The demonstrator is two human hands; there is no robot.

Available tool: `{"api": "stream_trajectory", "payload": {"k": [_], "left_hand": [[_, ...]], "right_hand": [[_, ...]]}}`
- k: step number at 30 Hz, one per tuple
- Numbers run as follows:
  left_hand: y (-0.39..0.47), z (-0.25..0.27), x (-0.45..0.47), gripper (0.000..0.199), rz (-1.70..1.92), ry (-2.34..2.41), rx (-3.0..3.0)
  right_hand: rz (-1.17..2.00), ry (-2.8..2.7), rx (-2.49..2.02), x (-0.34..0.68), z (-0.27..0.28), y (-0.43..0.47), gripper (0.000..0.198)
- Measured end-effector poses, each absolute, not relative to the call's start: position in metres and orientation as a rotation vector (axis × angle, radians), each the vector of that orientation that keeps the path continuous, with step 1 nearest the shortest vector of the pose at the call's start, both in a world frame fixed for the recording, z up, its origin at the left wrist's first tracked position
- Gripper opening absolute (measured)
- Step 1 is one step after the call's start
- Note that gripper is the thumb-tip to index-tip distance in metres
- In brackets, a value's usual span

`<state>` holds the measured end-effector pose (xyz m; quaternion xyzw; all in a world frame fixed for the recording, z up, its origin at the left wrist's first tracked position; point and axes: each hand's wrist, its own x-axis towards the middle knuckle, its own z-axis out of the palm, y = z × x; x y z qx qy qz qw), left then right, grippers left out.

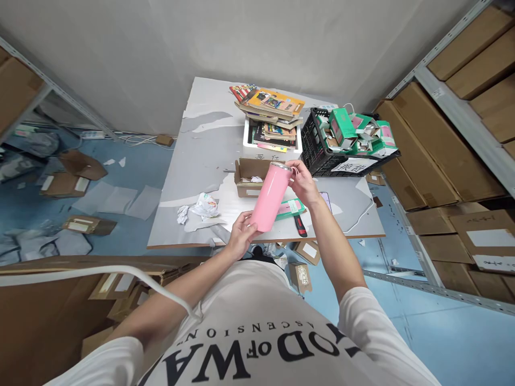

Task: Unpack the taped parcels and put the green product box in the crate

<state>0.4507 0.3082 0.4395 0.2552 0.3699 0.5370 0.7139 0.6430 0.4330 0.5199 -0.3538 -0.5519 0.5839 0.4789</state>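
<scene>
Left hand (241, 234) and right hand (302, 184) closed around opposite ends of a tilted pink bottle (270, 199)

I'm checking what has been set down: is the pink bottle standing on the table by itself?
No, the pink bottle is held tilted, with the left hand at its lower end and the right hand at its top.

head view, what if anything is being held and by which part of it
The bottle: the left hand holds it at the bottom end, the right hand at the top end.
</scene>
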Motion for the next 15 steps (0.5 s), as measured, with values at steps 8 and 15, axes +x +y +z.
{"api": "stream_trajectory", "payload": {"k": [8,15], "left_hand": [[0.305,0.441,0.452,0.049,0.962,0.668,0.319],[0.307,0.441,0.453,0.053,0.907,0.676,0.272]], "right_hand": [[1.520,-1.199,-0.821,0.636,0.513,0.431,0.047],[1.445,-1.137,-0.922,0.626,0.513,0.430,0.042]]}}
